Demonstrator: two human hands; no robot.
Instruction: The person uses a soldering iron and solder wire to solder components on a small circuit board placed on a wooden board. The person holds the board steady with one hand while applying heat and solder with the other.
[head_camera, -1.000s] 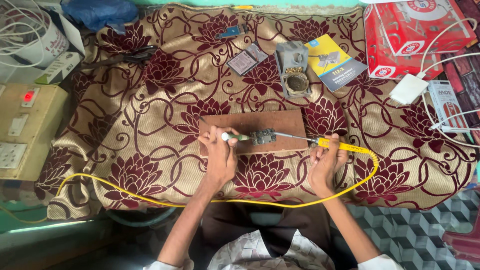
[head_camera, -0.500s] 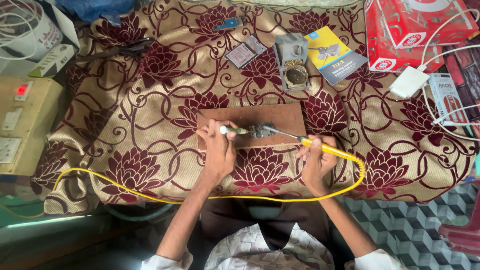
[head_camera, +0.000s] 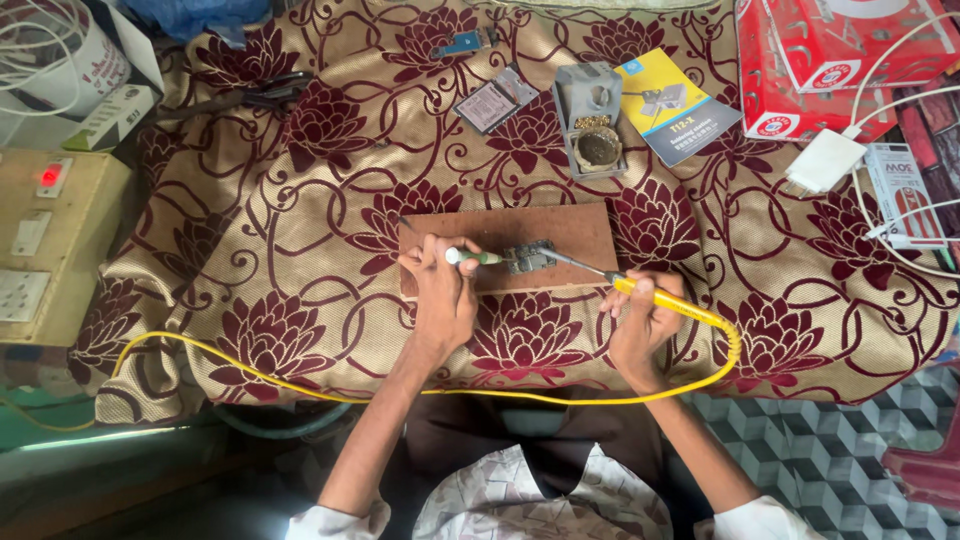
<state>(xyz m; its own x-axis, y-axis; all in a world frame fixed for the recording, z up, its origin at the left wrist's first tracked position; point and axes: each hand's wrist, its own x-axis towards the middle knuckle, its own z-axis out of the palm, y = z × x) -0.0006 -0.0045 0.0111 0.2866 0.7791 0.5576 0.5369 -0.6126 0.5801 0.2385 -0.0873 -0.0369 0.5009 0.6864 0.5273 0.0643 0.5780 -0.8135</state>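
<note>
We see our two bare forearms, uncovered from wrist to past the elbow. Our left hand (head_camera: 443, 295) and right hand (head_camera: 640, 325) wear no gloves, rings or watch that we can make out. At each upper arm a short white sleeve ends in a plain hem. Our shirt (head_camera: 500, 495) is pale with a fine grey leafy print, over dark trousers (head_camera: 480, 430).

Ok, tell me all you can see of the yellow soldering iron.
The soldering iron has a slim yellow handle and a thin dark metal tip. The right hand grips the handle; the tip slants up-left onto the small part on the wooden board. Its yellow cord loops back along the cloth's near edge.
</note>
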